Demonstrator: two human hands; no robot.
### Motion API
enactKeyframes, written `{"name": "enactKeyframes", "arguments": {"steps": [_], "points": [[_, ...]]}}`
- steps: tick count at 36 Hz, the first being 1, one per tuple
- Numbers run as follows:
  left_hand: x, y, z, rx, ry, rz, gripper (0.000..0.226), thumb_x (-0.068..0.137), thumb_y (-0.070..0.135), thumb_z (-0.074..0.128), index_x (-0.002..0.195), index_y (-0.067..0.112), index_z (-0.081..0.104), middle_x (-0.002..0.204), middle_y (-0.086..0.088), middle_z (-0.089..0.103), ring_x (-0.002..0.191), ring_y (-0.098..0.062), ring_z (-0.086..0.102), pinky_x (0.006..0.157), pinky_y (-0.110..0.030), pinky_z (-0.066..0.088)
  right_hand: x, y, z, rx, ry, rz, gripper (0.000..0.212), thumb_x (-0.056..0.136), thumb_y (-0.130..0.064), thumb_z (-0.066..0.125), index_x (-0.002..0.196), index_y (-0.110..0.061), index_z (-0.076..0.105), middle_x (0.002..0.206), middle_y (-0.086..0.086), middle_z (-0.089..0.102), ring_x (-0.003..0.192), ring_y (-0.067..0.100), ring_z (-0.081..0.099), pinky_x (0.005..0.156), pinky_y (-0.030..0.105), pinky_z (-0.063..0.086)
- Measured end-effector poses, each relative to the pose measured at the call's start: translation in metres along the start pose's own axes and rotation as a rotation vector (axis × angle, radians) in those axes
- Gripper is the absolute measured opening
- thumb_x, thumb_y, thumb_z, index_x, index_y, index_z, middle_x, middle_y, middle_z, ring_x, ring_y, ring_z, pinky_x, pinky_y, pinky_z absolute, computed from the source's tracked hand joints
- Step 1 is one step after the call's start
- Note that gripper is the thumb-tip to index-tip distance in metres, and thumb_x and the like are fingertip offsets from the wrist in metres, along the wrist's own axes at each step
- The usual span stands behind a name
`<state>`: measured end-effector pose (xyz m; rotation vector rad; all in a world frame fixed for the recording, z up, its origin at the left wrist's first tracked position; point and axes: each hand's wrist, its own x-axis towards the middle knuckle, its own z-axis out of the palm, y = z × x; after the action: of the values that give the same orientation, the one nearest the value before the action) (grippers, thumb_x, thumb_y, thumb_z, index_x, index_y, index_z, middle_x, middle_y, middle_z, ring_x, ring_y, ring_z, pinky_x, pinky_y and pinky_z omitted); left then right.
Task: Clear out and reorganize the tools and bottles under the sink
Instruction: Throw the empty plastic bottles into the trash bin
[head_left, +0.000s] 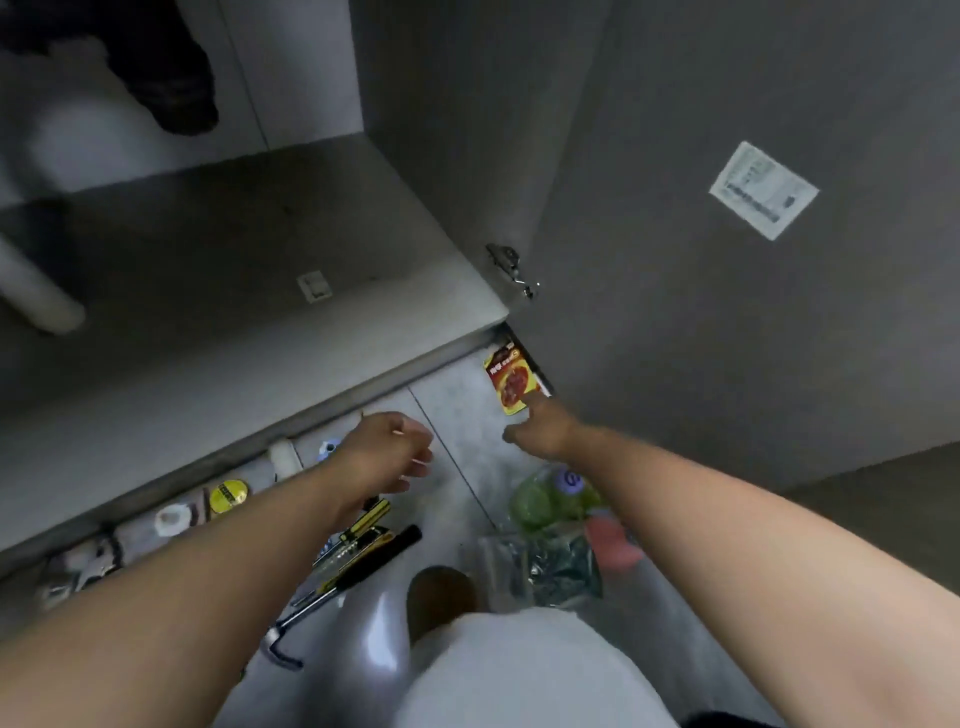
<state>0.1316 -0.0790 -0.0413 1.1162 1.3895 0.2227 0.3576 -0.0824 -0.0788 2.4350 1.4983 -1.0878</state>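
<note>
- Closest to me is a white-clad knee (519, 670), with a brown shoe (441, 597) just past it on the grey floor in front of the open cabinet.
- My left hand (387, 449) hovers over the floor just short of the cabinet's front edge (311, 410). Its fingers are loosely curled and a little apart, and I see nothing in them.
- My right hand (545, 428) reaches towards the cabinet's right corner. The forefinger is straight and touches the near edge of a red-and-yellow packet (509, 379), and the thumb is spread off to the left.
- That packet lies flat on the floor, right against the cabinet's edge below the door hinge (511, 267). It shows a picture of red food and some print too blurred to read.
- Under the left forearm, out from the cabinet, lie yellow-and-black screwdrivers (363, 525) and a black-handled hammer (363, 566).
- Along the foot of the cabinet to the left stand a white cylinder (283, 457) and a yellow lid (227, 496) with a dark band of unreadable print.
- Under the right forearm, well out from the cabinet, sits a green bottle with a purple cap (545, 501) beside a clear bag (550, 566).
- On the open cabinet door is a white paper label (763, 189), its print too small to read.
- On the cabinet floor are a small white sticker (314, 286) and, at far left, a white pipe (36, 291).
</note>
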Motion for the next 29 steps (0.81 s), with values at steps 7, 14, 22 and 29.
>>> {"name": "enactKeyframes", "arguments": {"steps": [7,14,22,29], "points": [[0.062,-0.052,0.007,-0.263,0.05,-0.106,0.013,0.1,0.016,0.058,0.104,0.009,0.069,0.096,-0.01,0.072,0.077,-0.018,0.068,0.058,-0.023,0.046,0.091,-0.015,0.038,0.042,0.093,0.23,0.1,0.084,-0.052,0.061,0.158,-0.016,0.004,0.161,0.016,0.013,0.148,0.037,0.018,0.116,0.056,0.027],[0.101,-0.082,0.008,-0.49,0.052,-0.151,0.014,0.101,0.016,0.058,0.107,0.011,0.07,0.1,-0.008,0.075,0.091,-0.022,0.072,0.075,-0.03,0.055,0.135,-0.025,0.058,-0.051,0.188,0.441,0.102,0.084,-0.049,0.062,0.157,-0.014,0.0,0.156,0.019,0.019,0.144,0.036,0.021,0.116,0.053,0.026],[0.119,-0.081,0.018,-0.506,0.044,-0.169,0.015,0.103,0.013,0.053,0.105,0.013,0.068,0.098,-0.006,0.072,0.089,-0.02,0.068,0.078,-0.032,0.054,0.125,-0.031,0.078,-0.347,0.308,0.292,0.101,0.081,-0.047,0.064,0.154,-0.009,0.005,0.148,0.017,0.026,0.137,0.037,0.028,0.106,0.056,0.035],[0.135,-0.079,0.021,-0.503,0.05,-0.167,0.011,0.1,0.011,0.057,0.099,0.015,0.068,0.102,-0.009,0.071,0.09,-0.021,0.067,0.077,-0.033,0.055,0.132,-0.032,0.077,-0.179,0.275,0.068,0.05,0.095,-0.032,0.054,0.137,-0.01,0.038,0.136,0.016,0.047,0.124,0.036,0.05,0.096,0.042,0.044]]}}
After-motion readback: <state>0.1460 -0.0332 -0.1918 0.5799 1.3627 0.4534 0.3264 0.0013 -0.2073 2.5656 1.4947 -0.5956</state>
